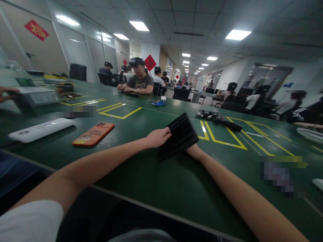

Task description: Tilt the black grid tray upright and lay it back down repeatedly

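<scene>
A thin black tray (pixel 179 136) with a grid of shallow compartments is held tilted above the green table, its inner face turned towards me. My left hand (pixel 160 137) comes in from the left with curled fingers at the tray's left side. Round the lower right edge, my right hand (pixel 194 152) grips the tray from behind, and its fingers are mostly hidden. Whether anything small lies in the compartments is too dark to tell.
On the green table (pixel 156 188) lie an orange phone case (pixel 94 134) and a white elongated device (pixel 42 130) to the left. Black cables with metal connectors (pixel 208 115) lie to the right. A blue item (pixel 158 103) is farther back. Across the table sits a person (pixel 138 79).
</scene>
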`<action>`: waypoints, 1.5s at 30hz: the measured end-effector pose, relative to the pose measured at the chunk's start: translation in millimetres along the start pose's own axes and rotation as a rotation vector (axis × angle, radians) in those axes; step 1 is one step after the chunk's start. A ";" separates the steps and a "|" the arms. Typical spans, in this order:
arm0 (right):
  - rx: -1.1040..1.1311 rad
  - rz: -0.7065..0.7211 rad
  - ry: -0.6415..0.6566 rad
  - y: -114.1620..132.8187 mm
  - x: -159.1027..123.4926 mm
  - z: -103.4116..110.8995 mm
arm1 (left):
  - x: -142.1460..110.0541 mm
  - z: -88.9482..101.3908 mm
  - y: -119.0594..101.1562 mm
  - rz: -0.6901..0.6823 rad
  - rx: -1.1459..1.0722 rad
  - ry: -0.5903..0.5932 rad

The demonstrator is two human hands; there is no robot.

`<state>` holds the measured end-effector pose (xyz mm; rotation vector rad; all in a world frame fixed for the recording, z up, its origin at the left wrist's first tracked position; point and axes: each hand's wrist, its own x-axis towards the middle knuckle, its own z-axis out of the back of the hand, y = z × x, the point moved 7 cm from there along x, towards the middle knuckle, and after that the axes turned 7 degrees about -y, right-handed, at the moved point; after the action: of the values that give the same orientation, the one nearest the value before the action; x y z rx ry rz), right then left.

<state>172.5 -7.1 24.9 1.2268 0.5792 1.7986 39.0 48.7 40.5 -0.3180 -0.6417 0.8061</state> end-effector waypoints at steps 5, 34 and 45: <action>-0.003 -0.014 -0.012 -0.2 -0.7 1.6 | 1.1 0.2 0.2 0.037 0.043 0.012; -0.067 0.098 -0.003 -5.8 2.1 -0.8 | 6.6 -5.5 -0.2 -0.065 -0.141 0.161; -0.771 -0.210 -0.318 -60.9 9.4 110.1 | 31.4 69.6 83.3 0.281 0.432 -0.221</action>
<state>294.9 23.0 28.5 0.8370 -0.1672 1.3952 -36.4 129.0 65.6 0.0796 -0.6168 1.2350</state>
